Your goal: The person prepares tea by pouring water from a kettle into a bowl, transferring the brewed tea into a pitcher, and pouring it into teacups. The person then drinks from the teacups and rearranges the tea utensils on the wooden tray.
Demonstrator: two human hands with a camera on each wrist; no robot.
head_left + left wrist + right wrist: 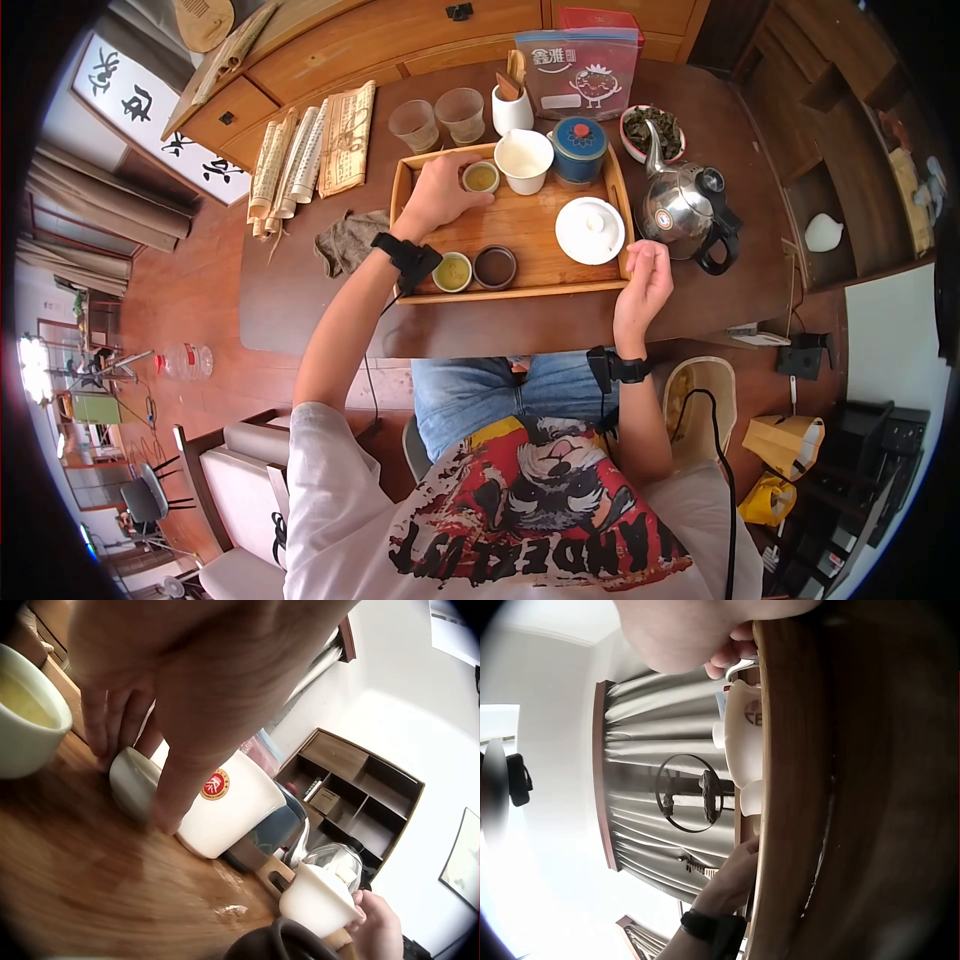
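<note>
My left hand (440, 195) grips a small cup of yellowish liquid (481, 178) at the left of the wooden tray (520, 290). The left wrist view shows thumb and fingers of this hand (172, 697) on either side of the cup (133, 784), beside a white pitcher (232, 806). Loosely curled, my right hand (645, 285) rests by the tray's right edge, near a white lidded bowl (590, 231), and holds nothing visible. A second filled cup (452, 272) and a dark cup (495, 267) stand at the tray's near left.
A blue canister (579, 150) is at the tray's back right. Right of the tray are a steel kettle (680, 205) and a bowl of leaves (652, 132). Behind stand two clear cups and a utensil holder (512, 112); a cloth (352, 243) and scrolls (290, 170) lie left.
</note>
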